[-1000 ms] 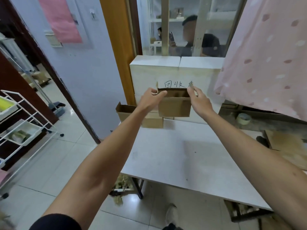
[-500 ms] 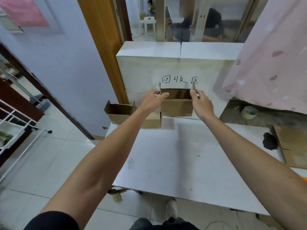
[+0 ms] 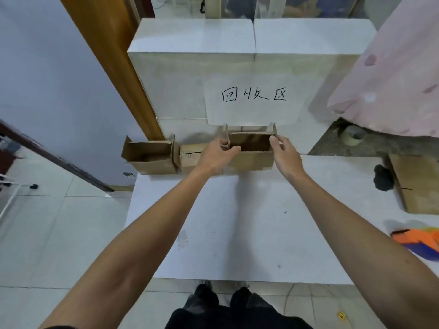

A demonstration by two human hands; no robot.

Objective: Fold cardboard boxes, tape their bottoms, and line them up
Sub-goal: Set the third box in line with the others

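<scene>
An open brown cardboard box rests at the far edge of the white table, its top flaps standing up. My left hand grips its left wall, and my right hand grips its right wall. To its left stand two more brown boxes in a row: one partly hidden by my left hand, and an open one at the table's far left corner.
Large white boxes with a handwritten paper sign rise behind the row. A tape roll lies on the dark ledge at the right. Flat cardboard, a black object and an orange-and-blue item sit at the right.
Both hands have lowered the box from the air down onto the table beside the other boxes. My head has tilted downward.
</scene>
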